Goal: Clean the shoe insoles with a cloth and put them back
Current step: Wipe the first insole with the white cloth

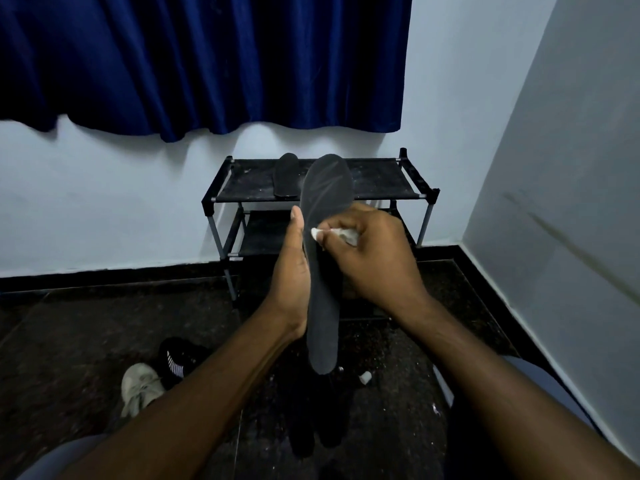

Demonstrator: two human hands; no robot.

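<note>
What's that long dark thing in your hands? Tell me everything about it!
It's a shoe insole: dark grey, flat and thin, maybe soft foam or fabric. It has a wide rounded toe end and a narrower rounded heel. It is held nearly upright in front of the rack, toe end up and heel toward the floor. The left hand holds its left edge, thumb lying along it. The right hand presses a small white cloth against its middle. Faint pale streaks show near the toe.

Your long flat insole (323, 323) is dark grey, your crumpled cloth (349, 234) white. The pleated curtain (207, 64) is deep blue.
</note>
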